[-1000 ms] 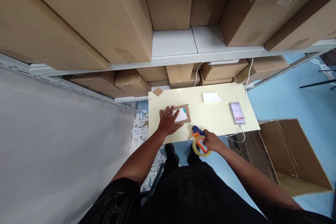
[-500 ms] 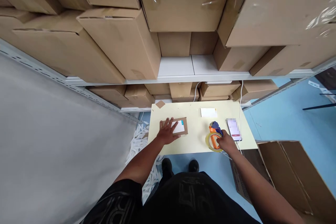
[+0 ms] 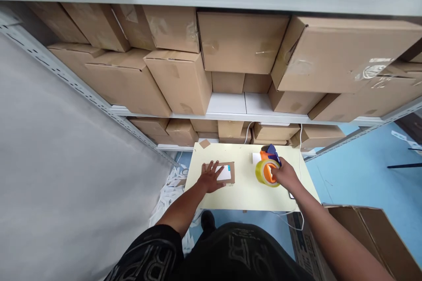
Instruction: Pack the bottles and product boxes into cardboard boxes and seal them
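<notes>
My left hand (image 3: pixel 211 178) lies with spread fingers on a small brown cardboard box (image 3: pixel 231 172). A white label (image 3: pixel 225 173) with a blue corner shows on the box beside my fingers. To the right, my right hand (image 3: pixel 284 174) is wrapped round an orange and blue tape dispenser (image 3: pixel 271 151) carrying a yellowish roll of clear tape (image 3: pixel 261 173). The dispenser is raised over the table and partly covers a white box (image 3: pixel 256 158). Below my right wrist, only a corner of a phone (image 3: pixel 291 195) shows.
The cream table (image 3: pixel 244 199) stands against a metal shelf (image 3: pixel 198 114) stacked with cardboard boxes (image 3: pixel 244 44). A brown cardboard scrap (image 3: pixel 205 143) lies at the table's far left corner. White cables (image 3: pixel 301 224) hang at the right, near a large open carton (image 3: pixel 369 232) on the floor.
My right hand has lifted the tape dispenser and turned it, and it now hides part of the white box. My left hand stays on the small box. The head view has tilted up.
</notes>
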A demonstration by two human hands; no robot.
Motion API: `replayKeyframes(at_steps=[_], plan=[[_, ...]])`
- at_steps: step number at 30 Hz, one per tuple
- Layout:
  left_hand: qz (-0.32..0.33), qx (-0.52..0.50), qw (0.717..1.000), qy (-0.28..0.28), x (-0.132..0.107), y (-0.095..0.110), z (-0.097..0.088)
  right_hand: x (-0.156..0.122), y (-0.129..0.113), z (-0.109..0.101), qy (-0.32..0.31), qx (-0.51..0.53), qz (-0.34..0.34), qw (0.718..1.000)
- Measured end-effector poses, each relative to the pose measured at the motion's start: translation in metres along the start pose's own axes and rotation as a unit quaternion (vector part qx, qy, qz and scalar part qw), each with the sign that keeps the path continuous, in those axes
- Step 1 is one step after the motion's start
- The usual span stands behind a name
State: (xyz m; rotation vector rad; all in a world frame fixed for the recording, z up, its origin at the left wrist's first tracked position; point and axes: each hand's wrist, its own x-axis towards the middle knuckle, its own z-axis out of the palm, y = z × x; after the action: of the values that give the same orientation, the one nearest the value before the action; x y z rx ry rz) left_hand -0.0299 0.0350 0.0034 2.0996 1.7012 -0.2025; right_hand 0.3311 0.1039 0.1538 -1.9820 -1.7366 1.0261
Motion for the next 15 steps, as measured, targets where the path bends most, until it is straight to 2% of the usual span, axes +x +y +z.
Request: replayKeyframes(at_steps=[3, 6, 10, 12, 15], plan=[[0.008, -0.008, 1.000, 0.013, 0.000, -0.003, 0.005, 0.026, -0.053, -0.008, 0.039, 0.052, -0.019, 0.998], [0.015, -0.015, 0.999, 0.030, 0.000, -0.005, 0.009, 0.064, -0.118, -0.015, 0.072, 0.104, -0.030, 0.992], [0.024, -0.034, 0.998, 0.044, -0.001, -0.007, 0.014, 0.119, -0.198, -0.018, 0.070, 0.144, 0.042, 0.986], [0.025, -0.049, 0.998, 0.037, -0.002, -0.008, 0.014, 0.143, -0.225, -0.015, 0.070, 0.139, 0.071, 0.985], [0.029, -0.080, 0.996, 0.029, -0.004, -0.008, 0.012, 0.173, -0.247, -0.007, 0.077, 0.115, 0.113, 0.984]])
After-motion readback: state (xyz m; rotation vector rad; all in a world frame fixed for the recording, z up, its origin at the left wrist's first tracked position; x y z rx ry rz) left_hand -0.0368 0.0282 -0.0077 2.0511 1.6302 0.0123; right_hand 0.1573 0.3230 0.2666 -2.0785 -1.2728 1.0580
